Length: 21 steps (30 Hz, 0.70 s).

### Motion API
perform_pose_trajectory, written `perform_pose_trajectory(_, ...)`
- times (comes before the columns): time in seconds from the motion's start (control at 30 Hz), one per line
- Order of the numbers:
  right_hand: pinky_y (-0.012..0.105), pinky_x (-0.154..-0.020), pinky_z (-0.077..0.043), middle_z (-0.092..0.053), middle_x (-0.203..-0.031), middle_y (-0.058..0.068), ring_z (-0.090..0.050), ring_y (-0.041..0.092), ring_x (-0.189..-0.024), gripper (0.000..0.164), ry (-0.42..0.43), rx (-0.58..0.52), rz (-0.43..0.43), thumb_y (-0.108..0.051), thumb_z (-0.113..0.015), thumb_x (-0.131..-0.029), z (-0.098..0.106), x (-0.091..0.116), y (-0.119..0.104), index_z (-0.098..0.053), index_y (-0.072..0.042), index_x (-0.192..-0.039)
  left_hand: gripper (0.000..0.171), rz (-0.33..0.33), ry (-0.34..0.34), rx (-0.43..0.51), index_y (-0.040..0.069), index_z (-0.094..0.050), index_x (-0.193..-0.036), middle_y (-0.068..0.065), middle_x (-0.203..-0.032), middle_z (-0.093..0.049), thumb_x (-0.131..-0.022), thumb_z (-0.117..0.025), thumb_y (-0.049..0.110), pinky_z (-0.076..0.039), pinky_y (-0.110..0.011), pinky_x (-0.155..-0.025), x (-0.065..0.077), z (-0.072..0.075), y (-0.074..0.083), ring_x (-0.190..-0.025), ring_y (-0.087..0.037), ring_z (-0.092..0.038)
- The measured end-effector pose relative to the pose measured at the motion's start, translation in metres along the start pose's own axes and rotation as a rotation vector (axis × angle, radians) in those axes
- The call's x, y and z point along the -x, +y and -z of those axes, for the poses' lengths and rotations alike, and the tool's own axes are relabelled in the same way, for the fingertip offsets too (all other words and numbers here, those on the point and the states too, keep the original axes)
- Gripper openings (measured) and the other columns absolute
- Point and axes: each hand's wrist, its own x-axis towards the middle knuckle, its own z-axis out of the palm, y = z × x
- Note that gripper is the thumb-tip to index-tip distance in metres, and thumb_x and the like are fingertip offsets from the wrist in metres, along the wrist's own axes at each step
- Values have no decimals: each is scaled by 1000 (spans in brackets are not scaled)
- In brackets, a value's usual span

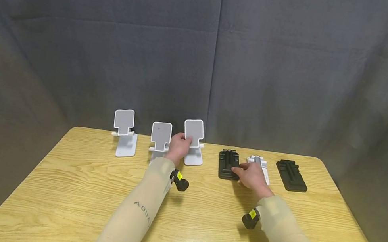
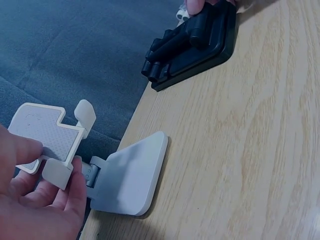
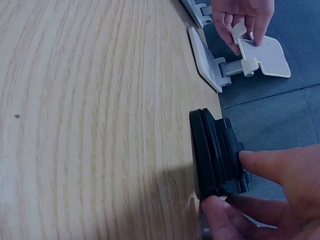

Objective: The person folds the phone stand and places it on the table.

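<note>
- Unfolded white phone stand (image 1: 194,159), centre of the head view: notched flat plate, grey textured pad, rounded base; plate pinched by left hand (image 1: 178,148), thumb on pad.
- Folded black phone stand (image 1: 226,168), right of centre: cylindrical hinges, rounded corners; pinched between thumb and fingers of right hand (image 1: 253,176).
- Leftmost white stand (image 1: 127,146) and middle white stand (image 1: 161,134), left of centre: similar notched plates.
- Folded white stand (image 1: 266,174) and second black stand (image 1: 292,176), farther right.
- Wood-grain tabletop (image 1: 62,202), lower half; dark grey cloth backdrop (image 1: 275,66), above.
</note>
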Motion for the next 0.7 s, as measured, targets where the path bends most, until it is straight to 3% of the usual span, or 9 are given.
perform_pose_trajectory(0.33, 35, -71, -53, -69, -113, 26, -68, 19, -71, 51, 2, 22, 10, -24, -64, -100, -1, 0, 0, -57, 15, -132, 20, -17, 7, 21, -7, -65, -110, -18, -103, -67, -99, -60, 9, -50, -40, -87, 0, 0, -2, -92, -26, -59)
perform_pose_trajectory(0.57, 40, -79, -54, -68, -116, 27, -69, 25, -86, 50, 15, 44, 30, -23, -65, -99, -2, 0, 2, -58, 15, -131, 22, -27, -3, 42, -8, -65, -112, -19, -104, -69, -97, -60, 6, -52, -39, -86, 4, 0, 1, -92, -26, -61)
perform_pose_trajectory(0.7, 42, -82, -54, -66, -119, 29, -70, 24, -83, 52, 17, 33, 19, -22, -66, -99, -2, 0, 3, -55, 14, -135, 22, -46, -21, 50, -8, -65, -113, -17, -102, -69, -96, -59, 6, -52, -36, -82, 3, 0, 5, -89, -23, -60)
